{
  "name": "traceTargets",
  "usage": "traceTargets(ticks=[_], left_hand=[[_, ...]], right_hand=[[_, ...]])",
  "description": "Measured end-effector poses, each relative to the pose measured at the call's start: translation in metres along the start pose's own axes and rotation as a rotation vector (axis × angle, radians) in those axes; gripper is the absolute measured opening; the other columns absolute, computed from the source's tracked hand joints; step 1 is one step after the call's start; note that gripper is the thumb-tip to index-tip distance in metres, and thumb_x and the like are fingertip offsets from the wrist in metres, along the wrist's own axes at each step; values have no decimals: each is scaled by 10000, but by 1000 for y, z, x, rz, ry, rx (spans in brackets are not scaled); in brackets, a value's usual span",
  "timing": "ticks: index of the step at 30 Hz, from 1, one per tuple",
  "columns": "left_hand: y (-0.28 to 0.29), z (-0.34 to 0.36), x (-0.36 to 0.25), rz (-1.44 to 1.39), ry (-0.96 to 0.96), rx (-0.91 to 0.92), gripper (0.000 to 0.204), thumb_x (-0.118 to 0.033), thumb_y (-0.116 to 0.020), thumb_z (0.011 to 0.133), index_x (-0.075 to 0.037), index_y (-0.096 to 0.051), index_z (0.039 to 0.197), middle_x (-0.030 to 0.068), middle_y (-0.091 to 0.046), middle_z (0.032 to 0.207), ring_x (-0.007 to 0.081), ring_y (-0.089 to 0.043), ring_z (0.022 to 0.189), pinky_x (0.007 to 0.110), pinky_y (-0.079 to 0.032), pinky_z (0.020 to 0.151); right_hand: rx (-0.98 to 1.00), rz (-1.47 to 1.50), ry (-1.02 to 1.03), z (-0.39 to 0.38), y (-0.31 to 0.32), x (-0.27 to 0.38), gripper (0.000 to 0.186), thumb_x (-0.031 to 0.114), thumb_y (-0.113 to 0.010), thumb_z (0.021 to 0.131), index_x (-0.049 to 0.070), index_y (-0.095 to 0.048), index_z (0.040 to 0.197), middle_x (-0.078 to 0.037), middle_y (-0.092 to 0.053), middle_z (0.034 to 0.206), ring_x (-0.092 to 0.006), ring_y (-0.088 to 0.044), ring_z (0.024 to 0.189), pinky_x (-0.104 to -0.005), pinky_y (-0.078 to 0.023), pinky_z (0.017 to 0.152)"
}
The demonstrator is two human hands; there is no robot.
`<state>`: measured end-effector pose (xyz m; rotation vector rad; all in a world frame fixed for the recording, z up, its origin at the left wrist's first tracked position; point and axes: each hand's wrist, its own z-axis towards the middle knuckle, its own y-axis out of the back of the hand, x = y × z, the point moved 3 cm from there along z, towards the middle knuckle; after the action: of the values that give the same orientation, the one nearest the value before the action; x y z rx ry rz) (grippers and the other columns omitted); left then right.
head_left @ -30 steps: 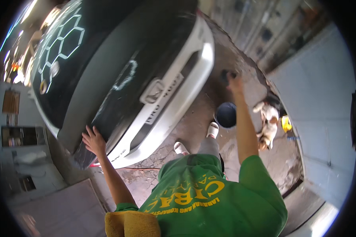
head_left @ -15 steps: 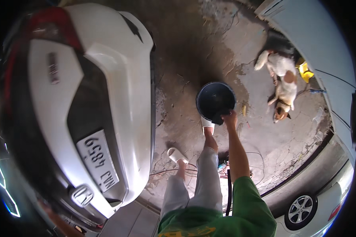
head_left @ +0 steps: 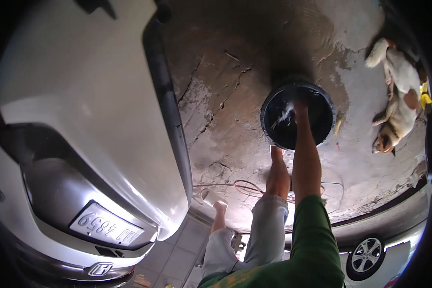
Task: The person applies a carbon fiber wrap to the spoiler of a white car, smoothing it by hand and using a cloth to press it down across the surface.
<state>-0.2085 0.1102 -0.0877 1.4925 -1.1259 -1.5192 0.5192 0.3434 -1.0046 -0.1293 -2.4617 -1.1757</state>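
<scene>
One black bucket, axis upright, mouth upward, right hand inside.

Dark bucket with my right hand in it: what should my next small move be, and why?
Probably lift your right hand straight up, letting it drip over the dark bucket: the hand is down inside, and pale streaks beside it look like disturbed water. Whatever it might hold is hidden.

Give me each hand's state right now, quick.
Left hand: not visible, so its state cannot be told.
Right hand: inside the dark bucket; too blurred to tell if open, closed or holding something.
</scene>
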Motion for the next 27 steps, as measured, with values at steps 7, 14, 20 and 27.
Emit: traceTargets(ticks=[7,14,20,27], left_hand=[[108,-93,61,-201,54,-66,654,-450,-358,1031,-60,-249,1544,120,-263,1596,242,-251,1467,372,-159,1195],[50,-170,-61,-351,-270,-37,485,-348,-453,1016,-79,-503,1416,167,-427,1498,318,-363,1409,376,-241,1171],[58,-211,-101,136,-695,-116,558,-200,-545,933,-155,-417,1473,215,-319,1541,425,-284,1427,564,-220,1156],[44,-185,-132,174,-783,-164,624,-353,-562,876,-221,-430,1471,204,-323,1548,403,-281,1436,575,-222,1135]], right_hand=[[-27,1621,-586,-105,224,157,471,378,-630,955,178,-518,1367,-23,-597,1271,-164,-593,1048,-286,-482,814],[402,1451,612,-248,512,522,605,-13,-729,820,66,-471,1362,-83,-594,1228,-187,-582,1115,-350,-508,923],[380,568,1075,-435,629,783,500,60,-816,747,81,-556,1173,-111,-697,938,-207,-688,910,-324,-523,753],[-239,312,1373,-532,639,837,233,116,-764,795,49,-650,987,-111,-687,945,-298,-678,849,-365,-513,745]])
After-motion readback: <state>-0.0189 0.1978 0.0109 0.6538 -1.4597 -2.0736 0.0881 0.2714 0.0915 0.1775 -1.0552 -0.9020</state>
